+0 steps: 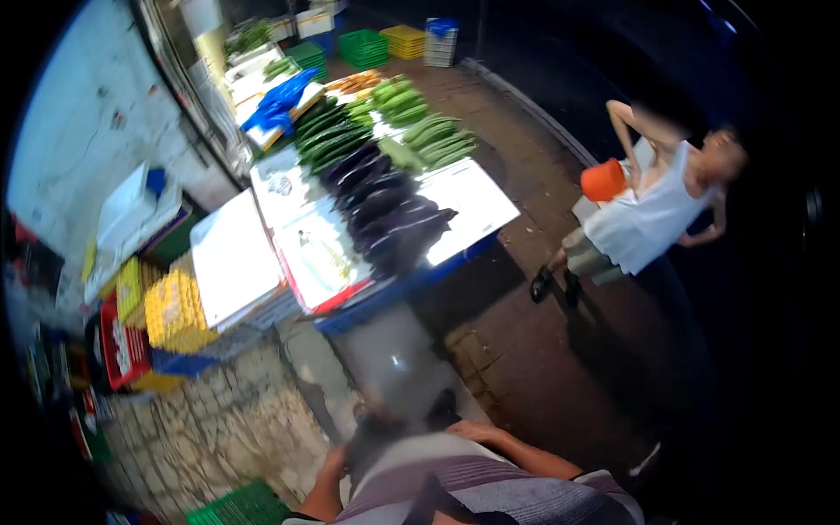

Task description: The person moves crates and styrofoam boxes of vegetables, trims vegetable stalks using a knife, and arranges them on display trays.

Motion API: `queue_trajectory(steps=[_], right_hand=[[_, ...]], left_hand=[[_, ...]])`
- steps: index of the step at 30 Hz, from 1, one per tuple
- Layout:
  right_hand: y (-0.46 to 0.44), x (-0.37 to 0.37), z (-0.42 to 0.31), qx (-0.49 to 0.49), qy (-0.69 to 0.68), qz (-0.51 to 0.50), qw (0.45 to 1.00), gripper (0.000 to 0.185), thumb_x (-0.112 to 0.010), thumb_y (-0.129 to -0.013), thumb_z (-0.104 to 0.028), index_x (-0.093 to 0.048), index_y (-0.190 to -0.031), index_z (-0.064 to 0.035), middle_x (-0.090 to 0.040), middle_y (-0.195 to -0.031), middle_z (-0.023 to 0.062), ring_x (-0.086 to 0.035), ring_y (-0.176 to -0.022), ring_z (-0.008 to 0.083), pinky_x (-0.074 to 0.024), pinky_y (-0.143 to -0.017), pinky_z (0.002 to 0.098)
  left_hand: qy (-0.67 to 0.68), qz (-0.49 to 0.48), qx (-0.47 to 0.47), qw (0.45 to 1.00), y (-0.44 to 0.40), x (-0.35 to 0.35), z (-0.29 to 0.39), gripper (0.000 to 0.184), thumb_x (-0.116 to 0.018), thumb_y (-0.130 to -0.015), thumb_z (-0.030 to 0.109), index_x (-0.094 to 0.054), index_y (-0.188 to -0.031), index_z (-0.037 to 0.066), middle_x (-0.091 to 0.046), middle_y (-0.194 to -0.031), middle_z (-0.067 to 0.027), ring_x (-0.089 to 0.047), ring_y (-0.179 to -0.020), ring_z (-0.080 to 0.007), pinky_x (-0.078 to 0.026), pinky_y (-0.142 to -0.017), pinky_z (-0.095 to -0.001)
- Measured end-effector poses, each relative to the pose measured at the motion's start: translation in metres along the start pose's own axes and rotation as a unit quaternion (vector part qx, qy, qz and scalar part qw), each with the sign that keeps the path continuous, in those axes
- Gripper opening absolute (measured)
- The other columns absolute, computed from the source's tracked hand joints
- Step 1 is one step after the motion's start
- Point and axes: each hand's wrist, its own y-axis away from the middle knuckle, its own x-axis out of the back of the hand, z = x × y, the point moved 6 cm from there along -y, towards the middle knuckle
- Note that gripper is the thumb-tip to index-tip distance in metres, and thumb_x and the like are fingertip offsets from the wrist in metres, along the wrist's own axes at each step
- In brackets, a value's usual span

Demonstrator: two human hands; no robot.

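My left hand hangs low beside my left thigh, its fingers dim and mostly hidden. My right hand rests against the front of my body near the waist, and its fingers are too blurred to read. Nothing can be made out in either hand. Ahead of me, beyond reach of both hands, stands a vegetable stall with a white display board. Dark eggplants lie heaped on it, next to green cucumbers. Long green gourds are lined up at the right.
To the right, a person in a white tank top stands beside an orange bucket-like container. Yellow egg trays and a red basket are at left. A green crate sits near my feet. More green crates stand behind.
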Motion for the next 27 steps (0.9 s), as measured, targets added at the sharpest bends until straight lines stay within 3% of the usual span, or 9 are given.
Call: queue_trajectory(steps=[6, 8, 9, 11, 12, 13, 14, 26, 27], right_hand=[[0.031, 0.081, 0.034, 0.054, -0.074, 0.246, 0.965, 0.064, -0.059, -0.093, -0.053, -0.058, -0.133, -0.0026, -0.059, -0.135, 0.0157, -0.055, -0.125, 0.0296, -0.0443, -0.105, 0.0395], [0.020, 0.109, 0.090, 0.110, -0.141, 0.299, 0.937, 0.064, -0.059, -0.094, -0.052, -0.053, -0.138, -0.0058, -0.058, -0.134, 0.0208, -0.055, -0.125, 0.0335, -0.0441, -0.104, 0.0469], [0.032, 0.113, 0.116, 0.182, -0.409, 0.249, 0.859, 0.063, -0.058, -0.095, -0.051, -0.050, -0.140, -0.0077, -0.058, -0.132, 0.0232, -0.056, -0.124, 0.0360, -0.0443, -0.102, 0.0515], [0.078, 0.153, 0.130, 0.274, -0.796, 0.156, 0.516, 0.060, -0.056, -0.096, -0.051, -0.041, -0.140, -0.0123, -0.060, -0.125, 0.0265, -0.058, -0.117, 0.0423, -0.0451, -0.096, 0.0620], [0.080, 0.176, 0.177, 0.355, -0.794, 0.266, 0.417, 0.064, -0.055, -0.095, -0.056, -0.037, -0.139, -0.0123, -0.061, -0.120, 0.0234, -0.060, -0.110, 0.0421, -0.0448, -0.096, 0.0622], [0.114, 0.185, 0.175, 0.294, -0.807, 0.360, 0.365, 0.066, -0.054, -0.095, -0.056, -0.033, -0.140, -0.0134, -0.061, -0.117, 0.0222, -0.061, -0.105, 0.0401, -0.0440, -0.096, 0.0627], [0.131, 0.193, 0.188, 0.293, -0.795, 0.370, 0.380, 0.066, -0.054, -0.096, -0.056, -0.029, -0.140, -0.0145, -0.060, -0.115, 0.0220, -0.061, -0.105, 0.0399, -0.0431, -0.098, 0.0627], [0.070, 0.179, 0.264, 0.160, -0.774, 0.378, 0.482, 0.033, -0.062, -0.095, -0.044, -0.059, -0.114, -0.0166, -0.070, -0.105, 0.0119, -0.069, -0.092, 0.0281, -0.0523, -0.080, 0.0476], [0.072, 0.185, 0.258, 0.132, -0.766, 0.395, 0.489, 0.035, -0.062, -0.095, -0.044, -0.059, -0.116, -0.0156, -0.070, -0.104, 0.0114, -0.069, -0.091, 0.0267, -0.0523, -0.081, 0.0462]], left_hand=[[0.009, -0.083, -0.161, 0.983, -0.034, -0.054, 0.130, 0.037, -0.057, -0.096, 0.036, -0.056, -0.113, 0.004, -0.060, -0.091, -0.0082, -0.054, -0.060, -0.0241, -0.040, -0.047, -0.0377], [0.029, -0.097, -0.150, 0.984, -0.014, -0.094, 0.178, 0.037, -0.056, -0.097, 0.035, -0.054, -0.118, 0.006, -0.060, -0.102, -0.0109, -0.058, -0.075, -0.0285, -0.047, -0.060, -0.0413], [0.044, -0.111, -0.151, 0.981, -0.003, -0.113, 0.199, 0.038, -0.055, -0.097, 0.036, -0.054, -0.119, 0.006, -0.060, -0.105, -0.0118, -0.058, -0.080, -0.0300, -0.048, -0.065, -0.0430], [0.174, -0.218, -0.159, 0.947, 0.057, -0.158, 0.247, 0.050, -0.060, -0.092, 0.056, -0.057, -0.112, 0.010, -0.063, -0.090, -0.0091, -0.059, -0.086, -0.0360, -0.047, -0.079, -0.0534], [0.307, -0.457, -0.184, 0.814, 0.053, -0.173, 0.268, 0.055, -0.060, -0.090, 0.061, -0.059, -0.114, 0.011, -0.067, -0.100, -0.0122, -0.061, -0.094, -0.0403, -0.047, -0.088, -0.0586], [0.336, -0.337, -0.204, 0.856, 0.039, -0.172, 0.282, 0.058, -0.060, -0.090, 0.061, -0.055, -0.120, 0.013, -0.062, -0.111, -0.0128, -0.059, -0.096, -0.0392, -0.048, -0.083, -0.0583], [0.359, -0.210, -0.223, 0.882, 0.030, -0.170, 0.289, 0.061, -0.059, -0.090, 0.062, -0.051, -0.127, 0.014, -0.056, -0.121, -0.0133, -0.056, -0.098, -0.0382, -0.049, -0.078, -0.0581], [0.023, -0.225, -0.144, 0.963, -0.004, -0.282, 0.312, 0.066, -0.059, -0.088, 0.065, -0.048, -0.130, 0.015, -0.061, -0.104, -0.0095, -0.057, -0.100, -0.0382, -0.044, -0.087, -0.0592], [0.007, -0.239, -0.126, 0.963, -0.011, -0.291, 0.317, 0.068, -0.058, -0.090, 0.060, -0.044, -0.136, 0.012, -0.055, -0.119, -0.0147, -0.057, -0.101, -0.0393, -0.046, -0.087, -0.0593]])
